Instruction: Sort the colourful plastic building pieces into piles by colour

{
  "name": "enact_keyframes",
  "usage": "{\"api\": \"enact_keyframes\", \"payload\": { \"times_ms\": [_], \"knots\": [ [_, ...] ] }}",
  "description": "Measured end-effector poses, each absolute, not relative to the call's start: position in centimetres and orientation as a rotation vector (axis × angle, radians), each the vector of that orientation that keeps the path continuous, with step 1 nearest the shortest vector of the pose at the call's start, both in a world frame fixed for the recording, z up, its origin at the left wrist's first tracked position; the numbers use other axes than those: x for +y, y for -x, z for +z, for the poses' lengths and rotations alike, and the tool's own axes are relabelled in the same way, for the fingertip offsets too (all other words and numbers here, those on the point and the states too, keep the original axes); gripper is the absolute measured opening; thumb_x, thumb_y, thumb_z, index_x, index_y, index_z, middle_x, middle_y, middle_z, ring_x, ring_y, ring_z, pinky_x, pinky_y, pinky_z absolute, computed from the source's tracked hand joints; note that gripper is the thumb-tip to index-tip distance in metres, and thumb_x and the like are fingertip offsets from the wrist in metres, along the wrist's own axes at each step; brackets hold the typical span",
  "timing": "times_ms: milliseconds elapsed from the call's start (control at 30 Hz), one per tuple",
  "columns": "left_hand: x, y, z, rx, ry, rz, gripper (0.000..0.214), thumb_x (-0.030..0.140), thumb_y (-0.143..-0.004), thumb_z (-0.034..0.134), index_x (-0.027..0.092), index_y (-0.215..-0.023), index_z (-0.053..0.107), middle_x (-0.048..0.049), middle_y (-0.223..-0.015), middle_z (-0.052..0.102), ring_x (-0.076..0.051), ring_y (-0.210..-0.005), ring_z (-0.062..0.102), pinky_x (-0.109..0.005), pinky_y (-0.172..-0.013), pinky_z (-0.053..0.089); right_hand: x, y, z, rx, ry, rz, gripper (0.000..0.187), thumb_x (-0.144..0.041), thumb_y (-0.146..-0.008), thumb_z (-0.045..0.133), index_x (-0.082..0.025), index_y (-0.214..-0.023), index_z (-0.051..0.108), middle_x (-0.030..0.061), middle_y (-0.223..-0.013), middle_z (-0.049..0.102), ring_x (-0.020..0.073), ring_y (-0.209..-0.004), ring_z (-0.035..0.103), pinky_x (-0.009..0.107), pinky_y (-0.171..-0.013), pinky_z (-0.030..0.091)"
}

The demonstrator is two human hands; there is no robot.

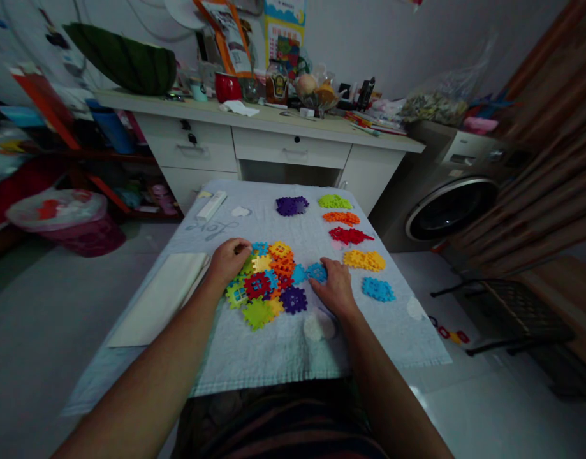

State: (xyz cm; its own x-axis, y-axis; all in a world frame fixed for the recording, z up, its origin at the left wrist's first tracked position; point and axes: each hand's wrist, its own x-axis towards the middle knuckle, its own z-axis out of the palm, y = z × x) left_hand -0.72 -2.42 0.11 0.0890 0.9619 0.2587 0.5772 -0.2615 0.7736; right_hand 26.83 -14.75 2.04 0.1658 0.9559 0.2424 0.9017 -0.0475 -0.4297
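Note:
A mixed heap of flat plastic snowflake tiles (268,280) lies in the middle of a cloth-covered table (283,357). My left hand (229,260) rests on the heap's left edge, fingers curled over a green tile. My right hand (335,287) sits at the heap's right side, fingertips pressed on a blue tile (316,273). Sorted piles lie beyond: purple (291,205), green (335,202), orange (341,218), red (349,236), yellow (364,260) and blue (379,289).
A white folded sheet (159,296) lies on the table's left part, a white box (211,205) at the far left corner. A cluttered white desk (273,143) stands behind, a washing machine (450,197) at right, a pink bin (67,220) at left.

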Motion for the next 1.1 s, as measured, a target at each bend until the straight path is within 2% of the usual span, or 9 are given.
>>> {"api": "enact_keyframes", "payload": {
  "times_ms": [267, 500, 733, 933, 1100],
  "knots": [
    [-2.6, 0.6, 0.3, 1.503, -1.871, 1.063, 0.033, 0.042, -0.073, 0.053, 0.018, -0.088, 0.069, -0.0036, -0.087, 0.070, -0.019, -0.081, 0.063, -0.031, -0.080, 0.050, -15.6, -28.8, 3.7, -1.766, 1.908, 0.145, 0.046, -0.026, -0.078, 0.061, -0.016, -0.122, 0.058, 0.0129, -0.117, 0.061, 0.0277, -0.111, 0.052, 0.042, -0.097, 0.040],
    [-2.8, 0.6, 0.8, 1.525, -1.858, 1.009, 0.033, 0.043, -0.073, 0.053, 0.018, -0.089, 0.069, -0.0033, -0.087, 0.071, -0.019, -0.080, 0.064, -0.030, -0.078, 0.050, -18.6, -37.3, 5.2, -1.784, 1.982, 0.068, 0.042, -0.023, -0.073, 0.060, -0.016, -0.115, 0.062, 0.0130, -0.114, 0.065, 0.0287, -0.108, 0.057, 0.045, -0.099, 0.039],
    [-2.7, 0.8, 0.7, 1.527, -1.862, 0.995, 0.034, 0.044, -0.072, 0.055, 0.020, -0.091, 0.069, -0.0038, -0.088, 0.070, -0.019, -0.079, 0.064, -0.030, -0.077, 0.051, -21.3, -43.2, 4.0, -1.648, 2.162, 0.038, 0.046, -0.019, -0.070, 0.054, -0.016, -0.115, 0.061, 0.0135, -0.116, 0.065, 0.0283, -0.111, 0.058, 0.045, -0.103, 0.039],
    [-2.9, 0.8, 0.9, 1.528, -1.854, 0.983, 0.035, 0.045, -0.072, 0.055, 0.019, -0.092, 0.069, -0.0040, -0.090, 0.070, -0.019, -0.080, 0.063, -0.030, -0.079, 0.051, -21.5, -43.5, 3.6, -1.536, 2.220, 0.207, 0.047, -0.030, -0.076, 0.057, -0.013, -0.119, 0.060, 0.0169, -0.119, 0.064, 0.0279, -0.106, 0.061, 0.044, -0.095, 0.047],
    [-3.0, 0.7, 1.0, 1.503, -1.845, 1.002, 0.033, 0.045, -0.072, 0.056, 0.020, -0.089, 0.069, -0.0034, -0.088, 0.070, -0.020, -0.080, 0.063, -0.030, -0.078, 0.051, -20.9, -41.1, 5.0, -1.532, 2.098, 0.101, 0.042, -0.030, -0.079, 0.054, -0.013, -0.117, 0.061, 0.0159, -0.117, 0.064, 0.0278, -0.106, 0.060, 0.046, -0.093, 0.047]
  ]
}}
